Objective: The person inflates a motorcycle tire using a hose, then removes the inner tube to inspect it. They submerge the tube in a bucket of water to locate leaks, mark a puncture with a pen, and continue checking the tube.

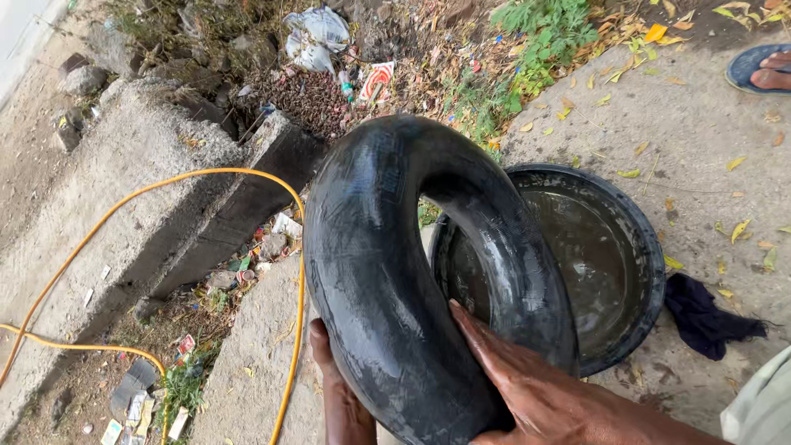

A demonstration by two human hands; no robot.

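A wet, inflated black inner tube (387, 247) stands upright in front of me, held between both hands. My left hand (328, 363) grips its outer wall from the left, with only the thumb and wrist showing. My right hand (527, 383) lies flat on the tube's lower right side, fingers spread over the rubber. Just behind the tube sits a round black basin (634, 247) filled with murky water; the tube's right edge overlaps the basin's rim.
An orange hose (165, 177) loops over concrete slabs (140, 189) at left. A dark cloth (704, 317) lies right of the basin. Litter and dry leaves cover the ground beyond. Another person's sandalled foot (766, 70) is at top right.
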